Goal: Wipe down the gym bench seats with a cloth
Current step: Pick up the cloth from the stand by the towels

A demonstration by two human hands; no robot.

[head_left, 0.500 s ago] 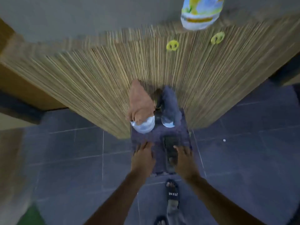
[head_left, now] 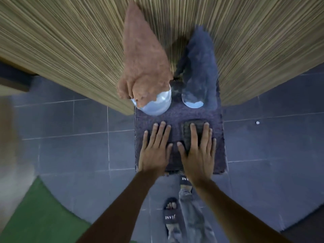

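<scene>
A purple fuzzy cloth (head_left: 216, 148) covers a small seat in front of me. My left hand (head_left: 156, 149) lies flat on it with straight fingers. My right hand (head_left: 199, 151) lies flat beside it, fingers straight over a black textured object (head_left: 186, 134) on the cloth. At the far end stand two clear round containers, the left one (head_left: 157, 104) draped with an orange-brown cloth (head_left: 143, 58), the right one (head_left: 192, 103) draped with a dark blue cloth (head_left: 199, 67).
A ribbed wooden wall (head_left: 70, 46) rises right behind the seat. Dark grey floor tiles (head_left: 78, 146) lie on both sides, with a green mat (head_left: 38, 218) at the lower left. My sandalled feet (head_left: 171, 214) stand just below the seat.
The view has come much closer to the seat. Both hands have slid forward on the purple cloth, and my right hand now covers more of the black object.
</scene>
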